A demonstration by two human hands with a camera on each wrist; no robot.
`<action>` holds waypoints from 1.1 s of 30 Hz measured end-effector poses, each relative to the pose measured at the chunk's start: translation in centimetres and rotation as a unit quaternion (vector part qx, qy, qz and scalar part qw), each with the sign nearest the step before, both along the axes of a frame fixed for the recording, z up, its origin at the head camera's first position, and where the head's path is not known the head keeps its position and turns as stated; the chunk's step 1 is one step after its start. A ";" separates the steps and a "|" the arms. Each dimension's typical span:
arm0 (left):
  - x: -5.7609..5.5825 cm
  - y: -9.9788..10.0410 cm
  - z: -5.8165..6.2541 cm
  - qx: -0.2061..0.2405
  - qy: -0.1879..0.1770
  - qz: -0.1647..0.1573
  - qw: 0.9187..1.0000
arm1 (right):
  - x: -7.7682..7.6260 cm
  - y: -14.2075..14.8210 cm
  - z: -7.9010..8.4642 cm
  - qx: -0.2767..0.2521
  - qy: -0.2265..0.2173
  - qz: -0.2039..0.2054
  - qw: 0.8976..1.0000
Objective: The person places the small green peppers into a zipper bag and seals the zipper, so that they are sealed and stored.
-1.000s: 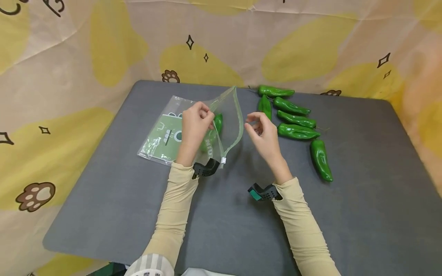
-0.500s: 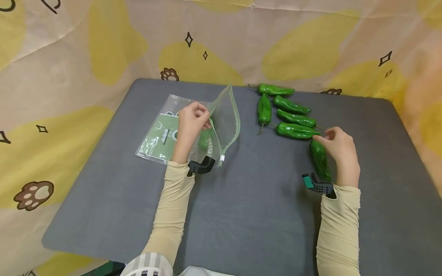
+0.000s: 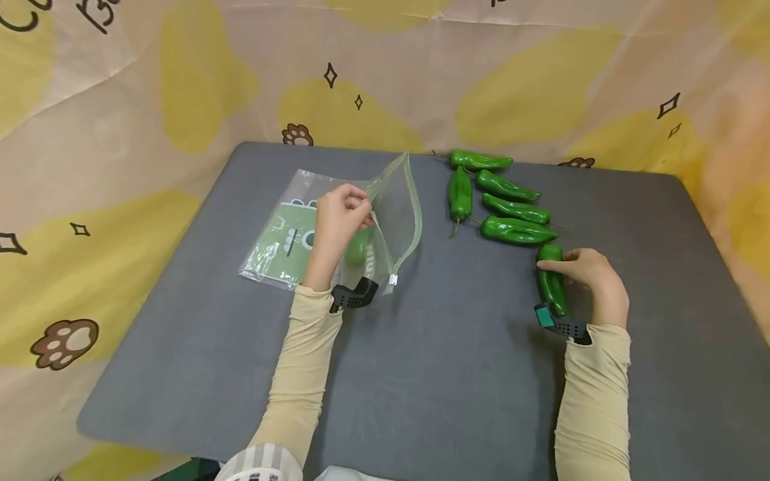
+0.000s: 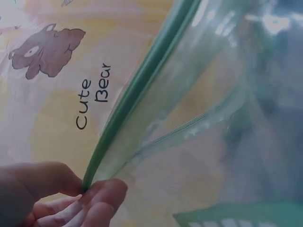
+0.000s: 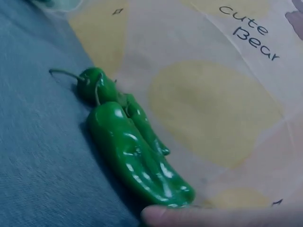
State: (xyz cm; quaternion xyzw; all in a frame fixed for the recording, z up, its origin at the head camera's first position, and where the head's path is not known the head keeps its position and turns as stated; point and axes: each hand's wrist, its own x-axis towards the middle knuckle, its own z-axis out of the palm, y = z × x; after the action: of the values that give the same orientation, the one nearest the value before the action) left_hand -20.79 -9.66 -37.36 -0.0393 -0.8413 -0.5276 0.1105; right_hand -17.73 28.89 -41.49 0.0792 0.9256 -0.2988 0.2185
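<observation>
My left hand (image 3: pixel 337 220) pinches the green-edged rim of a clear slider bag (image 3: pixel 402 210), whose mouth gapes toward the right. Inside the bag a green pepper (image 3: pixel 359 248) shows through the plastic, partly behind the hand. The left wrist view has thumb and fingers together on the green zip strip (image 4: pixel 137 90). On the right, my right hand (image 3: pixel 597 280) grips another green pepper (image 3: pixel 552 290), thumb across it and fingers mostly hidden behind. In the right wrist view only the thumb (image 5: pixel 189 216) shows, low in the picture, below a different glossy pepper (image 5: pixel 135 156).
Beyond the right hand lie several more green peppers, among them a lengthwise one (image 3: pixel 460 195) and a crosswise one (image 3: pixel 519 230). They rest on a grey table (image 3: pixel 445 374). A patterned cloth (image 3: pixel 385 73) hangs behind the table's back edge.
My right hand has moved right from beside the bag's mouth to the nearest pepper and taken hold of it. That pepper has shifted slightly. The left hand keeps its pinch on the bag.
</observation>
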 end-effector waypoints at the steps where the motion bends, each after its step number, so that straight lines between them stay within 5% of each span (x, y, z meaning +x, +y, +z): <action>1: 0.0 0.0 0.0 0.009 0.002 0.001 1.000 | -0.1 0.0 0.0 0.000 0.008 0.001 1.000; 6: -0.1 0.4 0.1 0.046 0.015 -0.009 0.999 | -0.3 0.7 -0.6 -0.009 0.063 -0.027 0.998; 10: 0.0 0.6 0.1 0.065 0.004 -0.024 0.998 | -0.3 1.3 -1.2 -0.029 0.121 -0.104 0.987; 13: 0.1 0.6 0.1 0.073 0.000 -0.033 0.997 | -0.4 0.8 -1.0 -0.072 0.227 -0.165 0.957; 15: 0.1 0.5 0.2 0.074 0.003 -0.032 0.997 | -0.6 0.1 -0.7 -0.124 0.317 -0.195 0.920; 20: 0.0 0.3 0.1 0.074 0.002 -0.030 0.997 | -0.5 -2.3 1.2 -0.240 0.436 -0.176 0.849; 26: 0.1 0.4 -0.2 0.072 -0.001 -0.045 0.996 | 0.6 -4.9 3.3 -0.313 0.461 -0.124 0.821; 33: 0.5 1.2 0.5 0.068 0.003 -0.048 0.997 | 0.8 -6.9 4.0 -0.430 0.458 -0.077 0.774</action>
State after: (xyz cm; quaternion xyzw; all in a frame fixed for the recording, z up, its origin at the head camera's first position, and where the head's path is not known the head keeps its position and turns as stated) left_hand -20.31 -8.47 -36.91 -0.0734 -0.8003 -0.5881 0.0905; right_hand -16.90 21.96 -37.52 -0.0987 0.6817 -0.6827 -0.2439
